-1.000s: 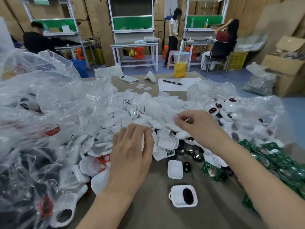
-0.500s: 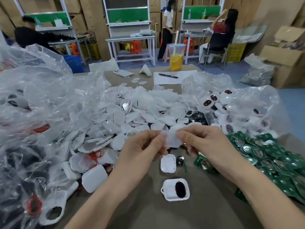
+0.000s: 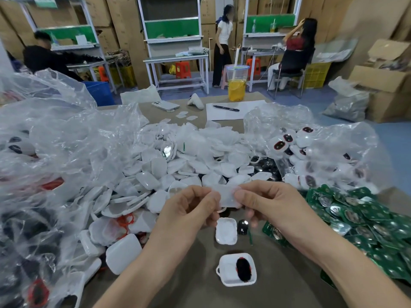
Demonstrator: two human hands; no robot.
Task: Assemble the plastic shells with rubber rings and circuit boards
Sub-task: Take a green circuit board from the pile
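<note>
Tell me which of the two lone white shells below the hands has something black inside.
The nearer shell, closest to the camera, holds a black oval piece; the farther shell shows only white inside.

left grip (image 3: 191,210) pinching, fingers curled | right grip (image 3: 266,203) pinching, fingers curled | forearms angled inward

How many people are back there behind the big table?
3: a person in black at the left bench, a standing person in white mid-room, a seated person at right. Others may be hidden.
</note>
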